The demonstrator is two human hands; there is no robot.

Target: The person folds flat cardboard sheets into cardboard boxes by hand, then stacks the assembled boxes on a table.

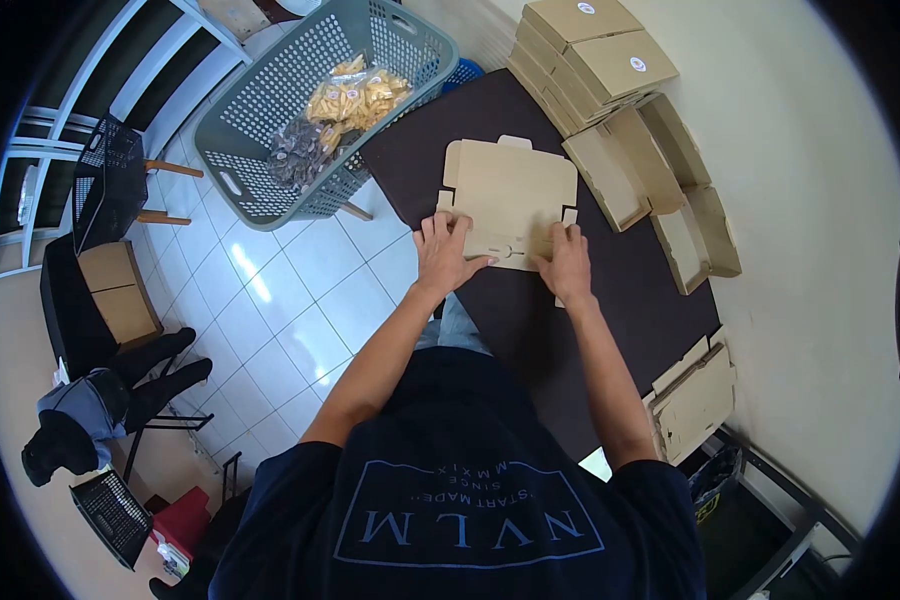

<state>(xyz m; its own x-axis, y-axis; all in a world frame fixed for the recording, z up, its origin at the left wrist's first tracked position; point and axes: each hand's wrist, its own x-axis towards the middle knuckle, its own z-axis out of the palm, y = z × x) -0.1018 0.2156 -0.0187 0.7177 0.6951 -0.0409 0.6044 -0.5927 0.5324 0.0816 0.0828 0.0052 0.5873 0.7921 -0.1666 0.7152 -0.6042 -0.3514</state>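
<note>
A flat, unfolded cardboard box (513, 192) lies on the dark brown table, with cut tabs at its corners and small slots along its near edge. My left hand (444, 252) grips its near left corner, fingers bent over the side flap and thumb pointing inward along the near edge. At the near right corner, my right hand (568, 264) has its fingers curled on the cardboard and its thumb turned toward the middle. The undersides of both grips are hidden.
Folded boxes (595, 55) are stacked against the wall, beside open box trays (625, 165). More flat cardboard (692, 405) leans at the table's right edge. A grey-green basket (245, 120) holds bagged snacks (355, 98). At left a person (95, 400) is near a chair.
</note>
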